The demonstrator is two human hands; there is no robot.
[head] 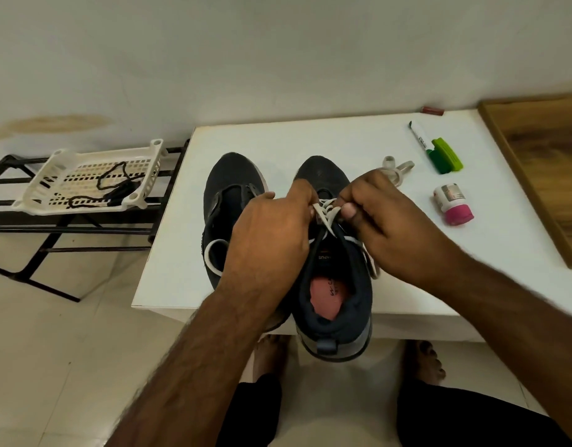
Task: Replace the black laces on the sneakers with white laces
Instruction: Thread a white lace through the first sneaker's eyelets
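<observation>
I see a white lace point(327, 217) being threaded across the right sneaker point(334, 285), which lies on a white table point(310, 137) with its heel over the near edge. My left hand point(271, 233) and right hand point(381, 221) each pinch the lace with curled fingers. Left of that sneaker sits its pair point(228, 201). Farther left, black laces point(113, 188) lie in a white basket point(58, 159). Right of it are a marker point(420, 137) and a pink-capped bottle point(454, 204).
</observation>
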